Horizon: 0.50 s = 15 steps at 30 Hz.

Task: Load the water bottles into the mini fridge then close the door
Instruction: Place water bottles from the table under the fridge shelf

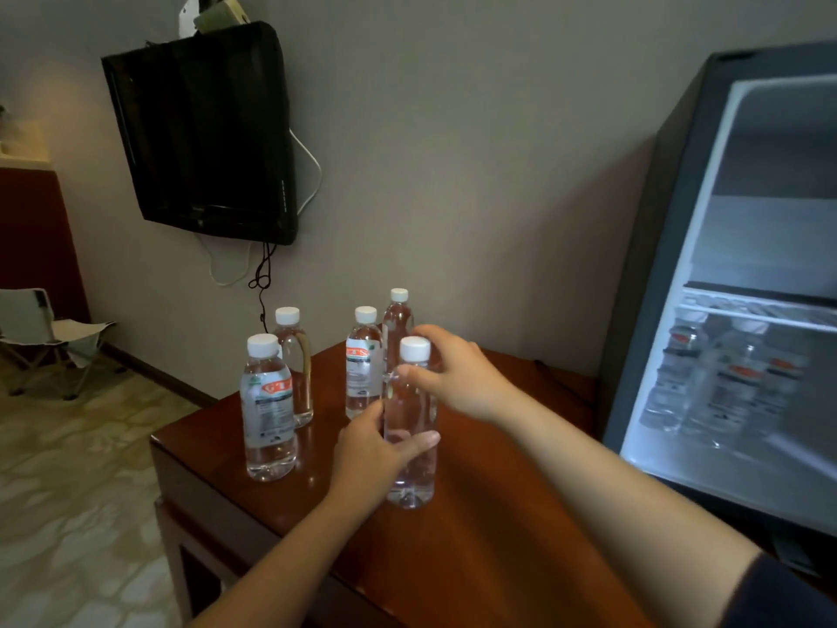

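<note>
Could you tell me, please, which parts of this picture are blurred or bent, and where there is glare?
Head view: the fridge and the bottles inside are smeared, while the held bottle is fairly sharp; small glints lie on the table; the wide lens tilts the TV and the fridge.

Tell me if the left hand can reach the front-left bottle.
Probably, once freed: the left hand grips the near bottle; only bare table lies between it and the front-left bottle.

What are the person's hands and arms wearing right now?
The left hand and right hand are bare: no gloves, rings or watch visible. A dark navy sleeve shows near the right elbow; the left arm is uncovered as far as the frame shows.
</note>
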Motion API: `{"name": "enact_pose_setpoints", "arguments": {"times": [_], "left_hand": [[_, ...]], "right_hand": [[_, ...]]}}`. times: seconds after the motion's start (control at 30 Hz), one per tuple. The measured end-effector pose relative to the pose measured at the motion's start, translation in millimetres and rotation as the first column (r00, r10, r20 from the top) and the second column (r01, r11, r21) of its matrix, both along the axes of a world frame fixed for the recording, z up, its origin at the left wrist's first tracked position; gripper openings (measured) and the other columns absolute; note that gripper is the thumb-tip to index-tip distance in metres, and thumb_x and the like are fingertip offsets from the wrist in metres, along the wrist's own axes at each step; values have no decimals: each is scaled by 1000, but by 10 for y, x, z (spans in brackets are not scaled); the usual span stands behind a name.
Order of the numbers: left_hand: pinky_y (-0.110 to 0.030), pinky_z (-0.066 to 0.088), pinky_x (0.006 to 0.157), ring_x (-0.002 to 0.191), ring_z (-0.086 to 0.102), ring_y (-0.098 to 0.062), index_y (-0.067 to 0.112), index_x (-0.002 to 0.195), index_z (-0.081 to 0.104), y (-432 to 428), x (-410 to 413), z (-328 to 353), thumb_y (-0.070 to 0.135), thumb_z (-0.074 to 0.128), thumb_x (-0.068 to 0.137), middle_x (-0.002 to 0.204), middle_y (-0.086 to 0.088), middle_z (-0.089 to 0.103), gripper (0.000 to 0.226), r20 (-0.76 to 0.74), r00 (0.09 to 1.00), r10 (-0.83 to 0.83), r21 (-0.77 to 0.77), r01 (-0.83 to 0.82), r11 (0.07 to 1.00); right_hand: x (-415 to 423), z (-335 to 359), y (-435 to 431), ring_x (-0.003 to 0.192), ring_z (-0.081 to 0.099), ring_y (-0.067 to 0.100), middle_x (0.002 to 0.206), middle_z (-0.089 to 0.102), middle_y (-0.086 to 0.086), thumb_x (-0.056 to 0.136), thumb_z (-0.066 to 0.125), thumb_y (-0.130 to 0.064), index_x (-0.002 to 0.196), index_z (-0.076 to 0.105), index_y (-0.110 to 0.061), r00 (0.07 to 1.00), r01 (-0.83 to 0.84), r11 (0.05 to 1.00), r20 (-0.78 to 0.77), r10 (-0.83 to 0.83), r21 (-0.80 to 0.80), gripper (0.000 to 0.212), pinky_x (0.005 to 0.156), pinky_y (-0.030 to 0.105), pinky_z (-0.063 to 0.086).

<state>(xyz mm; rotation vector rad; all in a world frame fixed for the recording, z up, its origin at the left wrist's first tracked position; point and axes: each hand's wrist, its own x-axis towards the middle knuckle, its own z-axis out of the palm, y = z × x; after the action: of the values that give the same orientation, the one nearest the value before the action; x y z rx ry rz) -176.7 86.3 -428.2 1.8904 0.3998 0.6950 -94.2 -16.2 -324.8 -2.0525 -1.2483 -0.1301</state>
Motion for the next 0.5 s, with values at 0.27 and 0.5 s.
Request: {"name": "enact_pose_setpoints", "arguments": {"times": [0.27, 0.5], "left_hand": [[-43, 57, 82, 83, 71, -6, 29, 95, 66, -804, 338, 437, 59, 76, 47, 86, 7, 75, 57, 97, 980, -174, 25, 172, 985], [-43, 56, 83, 86, 69, -12, 27, 96, 66, -1727, 722, 611, 60, 70, 44, 87, 7, 73, 62, 70, 950, -305, 26, 304, 952]], "right_hand": [[99, 323, -1087, 84, 62, 12, 91, 68, -3, 78, 74, -34, 97, 63, -24, 993, 108, 994, -36, -108, -19, 24, 79, 30, 48], [265, 431, -2006, 77, 60, 14, 78, 57, -8, 81, 72, -27, 102, 65, -10, 955, 285, 958, -80, -285, -14, 27, 79, 40, 54]]}}
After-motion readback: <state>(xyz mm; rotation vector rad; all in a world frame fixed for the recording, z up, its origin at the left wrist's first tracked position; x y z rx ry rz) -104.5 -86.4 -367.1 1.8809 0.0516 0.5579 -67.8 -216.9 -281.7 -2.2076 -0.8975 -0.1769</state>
